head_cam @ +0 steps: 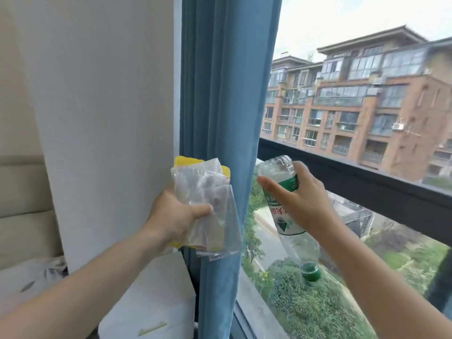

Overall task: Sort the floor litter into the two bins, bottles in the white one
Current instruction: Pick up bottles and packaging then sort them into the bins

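Head view. A window (367,69) fills the right half and a blue curtain (220,94) hangs at centre beside a white wall (110,106); neither the bins nor the floor are in view. The right hand (305,201) is curled round the labelled middle of a clear plastic bottle (281,216), held in the air before the glass with its green cap (310,271) pointing down. The left hand (176,218) grips a loose sheaf of transparent wrappers (208,192) backed by a yellow packet (181,161) — thumb pressed across the front. Likely faults from here: the slick film may slide from under the thumb and scatter, and — with both loads carried together — either could be dropped into the wrong bin.
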